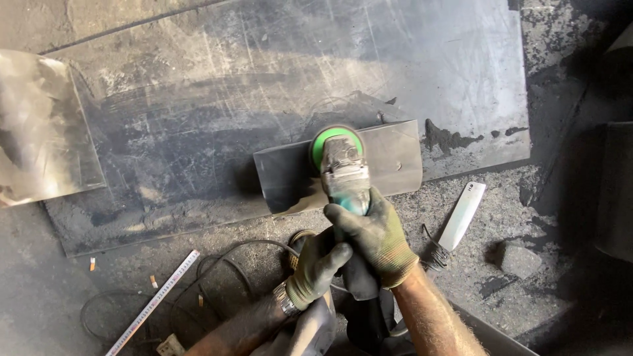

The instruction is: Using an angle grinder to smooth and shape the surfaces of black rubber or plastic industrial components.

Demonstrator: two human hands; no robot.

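- Steel sheet [39, 132], shiny and bent, lies at the far left, overlapping the edge of a big dark plate [217, 99] on the gritty floor [39, 296].
- Ruler [158, 300] lies slantwise on the floor below the plate, near a black cable [217, 264] that loops toward the hands.
- Left hand [316, 267], in an olive glove, is closed around the lower body of the grinder [343, 175], with a metal watch band at the wrist.
- Small plate [389, 158] rests on the big plate; the grinder's green disc [328, 138] sits on its upper left part.
- Right hand [376, 234], also gloved, is closed around the grinder's body just above the left hand, touching it.
- White flat strip [463, 214] lies on the floor right of the hands, with a wire brush [432, 254] at its lower end.
- Grey stone [521, 258] sits further right, apart from the strip.
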